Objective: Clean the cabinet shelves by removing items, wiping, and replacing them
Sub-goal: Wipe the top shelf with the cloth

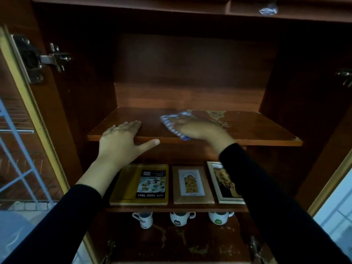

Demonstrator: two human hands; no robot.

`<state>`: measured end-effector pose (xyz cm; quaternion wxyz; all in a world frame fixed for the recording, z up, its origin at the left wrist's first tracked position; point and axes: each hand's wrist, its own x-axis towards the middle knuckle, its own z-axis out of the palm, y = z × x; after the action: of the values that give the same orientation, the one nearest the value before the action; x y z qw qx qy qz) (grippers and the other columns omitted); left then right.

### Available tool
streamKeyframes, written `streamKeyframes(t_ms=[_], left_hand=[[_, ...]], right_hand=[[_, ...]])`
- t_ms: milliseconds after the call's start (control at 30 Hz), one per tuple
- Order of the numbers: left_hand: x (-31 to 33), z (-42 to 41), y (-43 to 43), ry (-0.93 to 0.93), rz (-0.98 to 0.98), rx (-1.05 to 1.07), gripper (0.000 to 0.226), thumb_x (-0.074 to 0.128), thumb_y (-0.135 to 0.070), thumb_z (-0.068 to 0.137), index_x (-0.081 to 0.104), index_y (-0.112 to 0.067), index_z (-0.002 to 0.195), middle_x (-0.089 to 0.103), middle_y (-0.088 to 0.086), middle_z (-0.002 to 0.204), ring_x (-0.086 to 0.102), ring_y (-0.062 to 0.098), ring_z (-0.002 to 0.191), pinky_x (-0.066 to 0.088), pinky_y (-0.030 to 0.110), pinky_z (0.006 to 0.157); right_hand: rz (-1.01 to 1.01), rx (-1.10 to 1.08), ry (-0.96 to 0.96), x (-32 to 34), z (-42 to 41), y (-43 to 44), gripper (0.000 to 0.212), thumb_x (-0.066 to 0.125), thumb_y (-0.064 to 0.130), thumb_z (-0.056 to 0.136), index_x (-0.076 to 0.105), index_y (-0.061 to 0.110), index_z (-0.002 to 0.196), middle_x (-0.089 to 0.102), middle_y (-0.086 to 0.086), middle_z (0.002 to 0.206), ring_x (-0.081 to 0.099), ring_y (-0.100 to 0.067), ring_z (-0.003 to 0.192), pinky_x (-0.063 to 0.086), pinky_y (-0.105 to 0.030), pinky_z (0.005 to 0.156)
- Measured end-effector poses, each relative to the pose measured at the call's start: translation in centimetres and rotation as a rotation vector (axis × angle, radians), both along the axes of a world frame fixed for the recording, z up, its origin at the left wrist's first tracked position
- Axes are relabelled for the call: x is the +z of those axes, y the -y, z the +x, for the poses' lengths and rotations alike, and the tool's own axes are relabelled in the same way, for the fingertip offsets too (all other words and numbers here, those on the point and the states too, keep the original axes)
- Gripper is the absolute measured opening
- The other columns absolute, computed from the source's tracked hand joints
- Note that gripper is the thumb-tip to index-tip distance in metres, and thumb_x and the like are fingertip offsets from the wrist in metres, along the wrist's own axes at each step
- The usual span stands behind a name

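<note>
Left grip (pixel 122 141) flat, holding nothing, on upper shelf (pixel 247 130); my right grip (pixel 198 128) presses blue cloth (pixel 169 124) flat. Below: food tray (pixel 131 185), brown frame (pixel 192 185), silver frame (pixel 222 187).

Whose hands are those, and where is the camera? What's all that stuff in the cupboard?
There is no machine here, just a person cleaning a cupboard. The camera sits on the person's head and looks forward and down. That is why you see both arms in black sleeves reaching in, as if they were your own.

The left hand lies flat on the top shelf, with its thumb along the front edge. The right hand presses a blue cloth onto that shelf. It looks blurry in the picture.

On the shelf below lie a yellow food tray, a brown framed picture and a silver framed picture. Under that stand three white mugs. The cupboard door hangs open on the left.
</note>
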<state>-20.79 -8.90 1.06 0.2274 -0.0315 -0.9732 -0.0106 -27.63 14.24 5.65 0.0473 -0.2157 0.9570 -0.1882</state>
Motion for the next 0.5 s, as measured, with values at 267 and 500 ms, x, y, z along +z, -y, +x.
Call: streamKeyframes(t_ms=[267, 500], left_hand=[[0.3, 0.2, -0.4, 0.031, 0.010, -0.010, 0.111, 0.014, -0.091, 0.068, 0.034, -0.022, 0.153, 0.035, -0.005, 0.158, 0.029, 0.016, 0.147, 0.021, 0.038, 0.120], [0.3, 0.0, -0.1, 0.021, 0.006, -0.010, 0.116, 0.012, -0.097, 0.066, 0.036, -0.023, 0.152, 0.037, -0.005, 0.157, 0.031, 0.016, 0.146, 0.022, 0.038, 0.119]], right_hand=[[0.210, -0.720, -0.045, 0.8, -3.9, -10.6, 0.042, 0.037, 0.038, 0.084, 0.051, 0.021, 0.120, 0.036, -0.014, 0.152, 0.041, -0.034, 0.132, 0.032, -0.042, 0.106], [0.157, -0.149, -0.143, 0.4, -4.2, 4.9, 0.046, 0.033, 0.042, 0.094, 0.055, 0.029, 0.132, 0.057, 0.002, 0.138, 0.057, -0.021, 0.121, 0.040, -0.037, 0.107]])
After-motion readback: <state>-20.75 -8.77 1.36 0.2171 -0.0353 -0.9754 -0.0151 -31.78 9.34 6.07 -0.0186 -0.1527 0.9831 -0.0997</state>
